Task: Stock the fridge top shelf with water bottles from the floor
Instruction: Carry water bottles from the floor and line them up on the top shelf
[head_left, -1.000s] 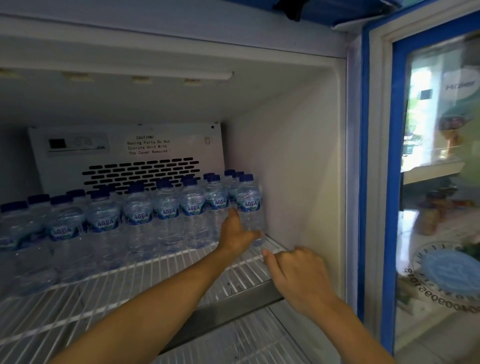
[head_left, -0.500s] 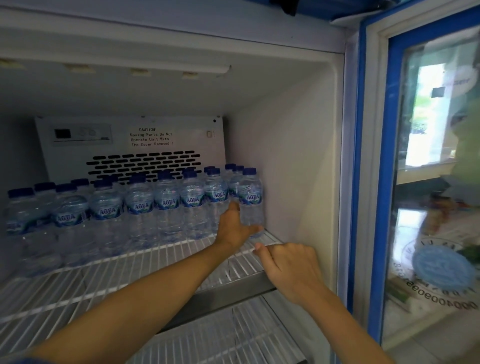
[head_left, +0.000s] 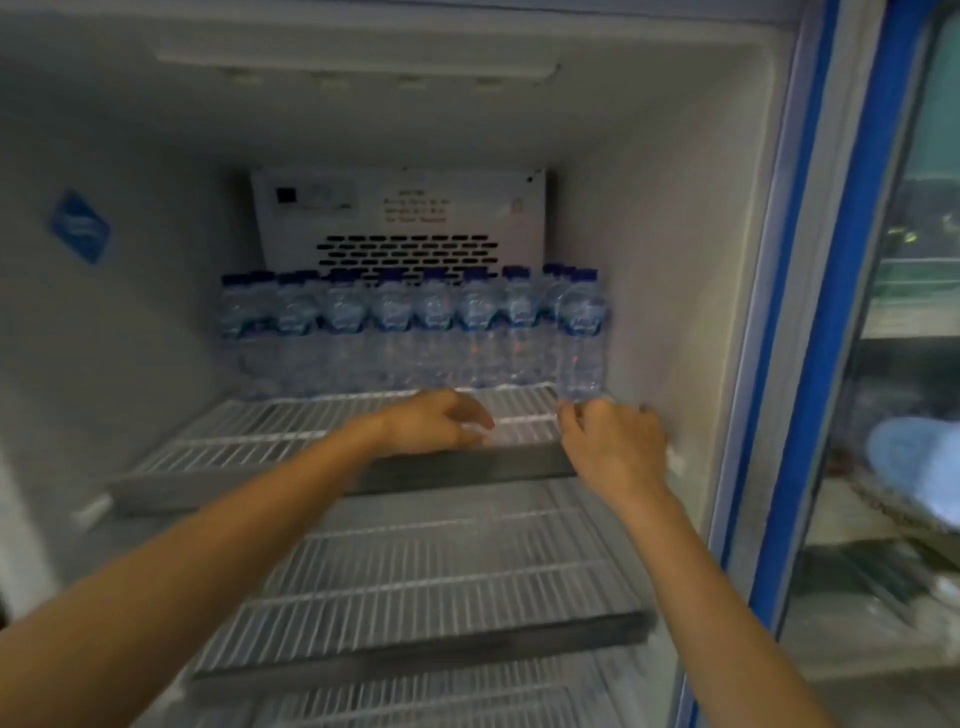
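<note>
The water bottles (head_left: 415, 327) stand upright in a packed row at the back of the top shelf (head_left: 311, 421), in the middle of the frame, blue caps up, running from about the centre-left across to the right inner wall (head_left: 675, 270); the rightmost bottle (head_left: 582, 332) stands a little forward of the others and just beside that wall. In front of the row the white wire shelf is bare all the way to its grey front rail (head_left: 457, 465), so there is open room along the whole front half, and more to the left, where the row stops short of the left wall. My left hand (head_left: 436, 423) hovers low over the wire near the front rail, just right of centre, fingers loosely curled and partly spread, holding nothing. My right hand (head_left: 613, 441) is at the shelf's right front corner, close under the rightmost bottle's base, fingers bent inward; motion blur keeps me from telling whether they touch the bottle or the wire, and I see nothing held in them. Behind the bottles is the vented back panel (head_left: 405, 249). Below, a second wire shelf (head_left: 441, 587) lies bare. At the right edge of the frame the blue-framed glass door (head_left: 831, 312) stands open.
</note>
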